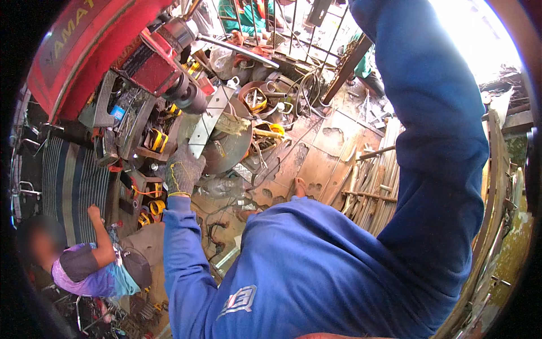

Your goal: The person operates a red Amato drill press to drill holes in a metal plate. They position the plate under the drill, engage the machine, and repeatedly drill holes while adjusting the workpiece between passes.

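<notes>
Blue sleeve (pixel 440 113) looms — pitted tiles (pixel 316 169) stretch near metal plate (pixel 212 120)

Drill press (pixel 151 69) and metal plate (pixel 210 123) show a workshop.

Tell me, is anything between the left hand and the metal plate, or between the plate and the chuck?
Nothing visible: the gloved left hand meets the near end of the plate, and no object shows between it and the chuck.
</notes>
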Demonstrator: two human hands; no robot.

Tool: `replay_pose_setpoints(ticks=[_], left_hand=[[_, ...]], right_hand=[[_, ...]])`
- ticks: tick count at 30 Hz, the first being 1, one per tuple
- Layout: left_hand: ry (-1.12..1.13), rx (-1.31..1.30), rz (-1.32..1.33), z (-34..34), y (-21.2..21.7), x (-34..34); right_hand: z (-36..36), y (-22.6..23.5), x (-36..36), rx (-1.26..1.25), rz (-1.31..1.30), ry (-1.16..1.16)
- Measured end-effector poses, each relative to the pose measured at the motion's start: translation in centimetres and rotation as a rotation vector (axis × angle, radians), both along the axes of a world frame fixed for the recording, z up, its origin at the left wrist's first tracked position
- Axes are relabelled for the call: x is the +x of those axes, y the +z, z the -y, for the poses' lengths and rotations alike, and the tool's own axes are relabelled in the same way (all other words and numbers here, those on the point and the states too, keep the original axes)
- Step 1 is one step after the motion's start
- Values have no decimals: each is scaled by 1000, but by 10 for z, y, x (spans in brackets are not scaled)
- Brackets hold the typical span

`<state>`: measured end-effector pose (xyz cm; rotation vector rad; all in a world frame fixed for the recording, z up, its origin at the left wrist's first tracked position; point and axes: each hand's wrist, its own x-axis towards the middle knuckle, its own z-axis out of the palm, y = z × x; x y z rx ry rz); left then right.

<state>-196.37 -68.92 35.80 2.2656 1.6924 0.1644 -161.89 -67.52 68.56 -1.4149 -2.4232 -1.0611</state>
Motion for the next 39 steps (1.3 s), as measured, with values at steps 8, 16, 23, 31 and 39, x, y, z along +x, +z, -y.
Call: replay_pose_setpoints(ticks=[8, 16, 23, 31, 39], left_hand=[[28, 34, -11, 6, -5, 0], [34, 28, -24, 2, -7, -3], [36, 35, -33, -1, -15, -6], [3, 16, -89, -5, -18, -7], [-31, 74, 55, -1, -11, -3]], right_hand=[[7, -6, -5, -55, -3, -139], [21, -21, -10, -85, -68, -217], [38, -61, -16, -75, -186, -452], [57, -128, -22, -202, -416, -518], [51, -133, -24, -282, -498, -421]])
